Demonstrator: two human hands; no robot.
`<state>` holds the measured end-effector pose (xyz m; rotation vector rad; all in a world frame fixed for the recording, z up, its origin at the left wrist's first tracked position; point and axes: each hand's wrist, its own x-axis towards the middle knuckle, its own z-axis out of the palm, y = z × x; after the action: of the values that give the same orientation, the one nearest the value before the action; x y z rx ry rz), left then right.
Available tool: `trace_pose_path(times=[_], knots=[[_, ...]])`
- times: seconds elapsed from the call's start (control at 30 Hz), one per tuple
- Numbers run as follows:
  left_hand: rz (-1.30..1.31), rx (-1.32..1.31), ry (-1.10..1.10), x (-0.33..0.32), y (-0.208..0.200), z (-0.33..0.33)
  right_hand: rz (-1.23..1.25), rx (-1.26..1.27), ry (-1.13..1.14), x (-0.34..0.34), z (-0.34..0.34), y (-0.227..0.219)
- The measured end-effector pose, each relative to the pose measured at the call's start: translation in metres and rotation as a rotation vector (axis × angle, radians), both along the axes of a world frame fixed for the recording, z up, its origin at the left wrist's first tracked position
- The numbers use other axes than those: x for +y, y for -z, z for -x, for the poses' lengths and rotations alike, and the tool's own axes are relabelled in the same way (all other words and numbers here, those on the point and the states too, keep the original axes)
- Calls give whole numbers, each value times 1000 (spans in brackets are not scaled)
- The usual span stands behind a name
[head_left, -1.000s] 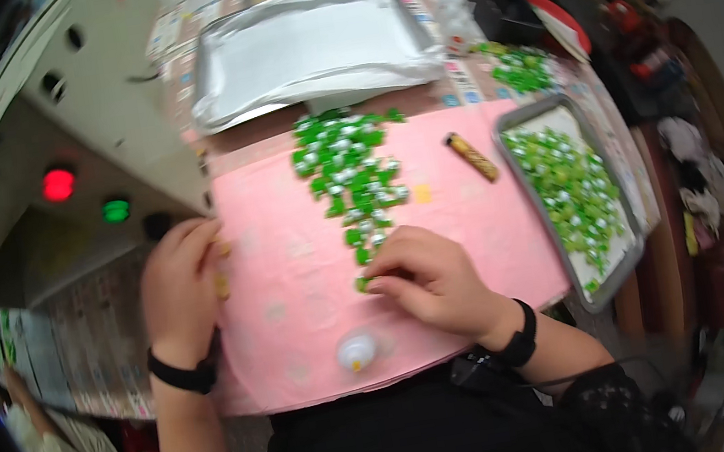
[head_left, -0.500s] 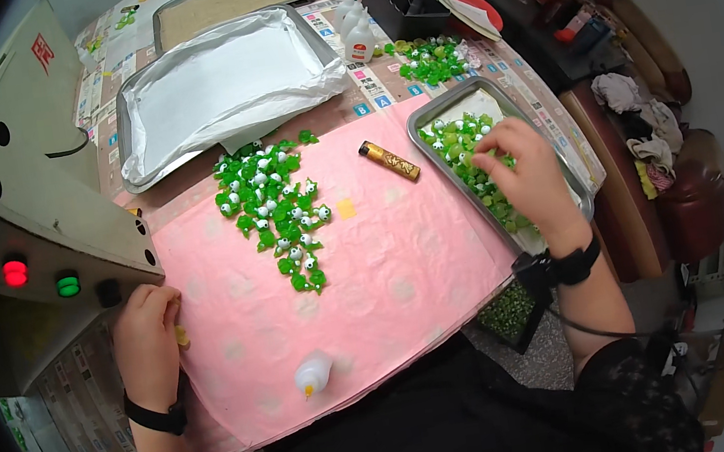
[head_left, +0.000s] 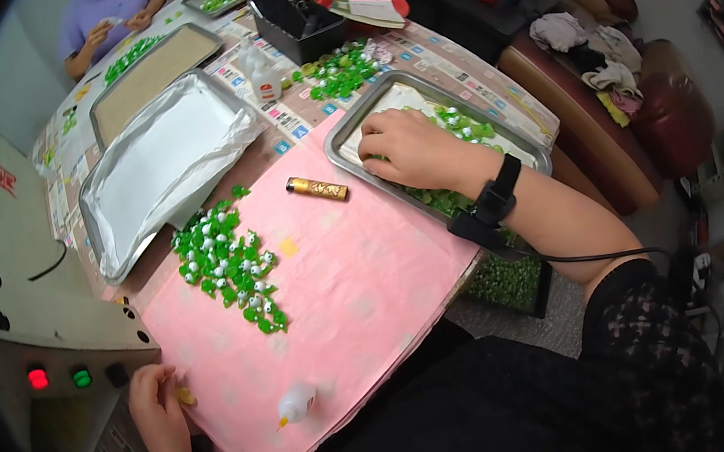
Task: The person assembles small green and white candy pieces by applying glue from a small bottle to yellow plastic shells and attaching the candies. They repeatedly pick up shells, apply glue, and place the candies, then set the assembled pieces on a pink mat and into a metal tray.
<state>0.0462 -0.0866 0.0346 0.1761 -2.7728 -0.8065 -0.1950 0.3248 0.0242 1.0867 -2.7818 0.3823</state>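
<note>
My right hand (head_left: 414,149) reaches over the near left part of a metal tray (head_left: 338,137). Its fingers are curled down with the tips close to the paper lining, and what they hold, if anything, is hidden. Green translucent pieces with white eyeball beads (head_left: 464,126) lie in the tray, partly under my hand. At the left edge of the pink sheet (head_left: 341,275), beside the machine (head_left: 59,306), my left hand (head_left: 157,416) rests with fingers bent together. A small yellow piece (head_left: 185,396) lies by its fingertips. A heap of similar green eyed pieces (head_left: 223,259) covers the sheet's left half.
A gold lighter (head_left: 317,188) and a white dropper bottle (head_left: 297,403) lie on the sheet. Beyond are a paper-lined tray (head_left: 96,240), glue bottles (head_left: 264,82), loose green pieces (head_left: 340,72) and a black box (head_left: 299,39). Across the table sits another person (head_left: 111,21).
My right hand has lowered and moved toward the tray's far left part, fingers now down inside it. The view has swung right, bringing the other person into sight. My left hand stays beside the machine.
</note>
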Motion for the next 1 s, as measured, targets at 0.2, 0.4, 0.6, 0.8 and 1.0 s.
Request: trace_pose_path(times=[0.2,0.4,0.6,0.8,1.0], knots=[[-51,21,-9,12,-5,6,9,65,-11,58,-23,0],[-165,45,97,7,1,6,-3,-57,62,87,-39,-14],[-724,-75,-38,-1,15,-8,39,-39,77,76,-48,-33],[-1009,-79,-128,29,2,-13,446,-291,-206,-26,-101,-45],[-1003,-59,-39,47,7,-31,529,-620,-633,-119,-152,-9]])
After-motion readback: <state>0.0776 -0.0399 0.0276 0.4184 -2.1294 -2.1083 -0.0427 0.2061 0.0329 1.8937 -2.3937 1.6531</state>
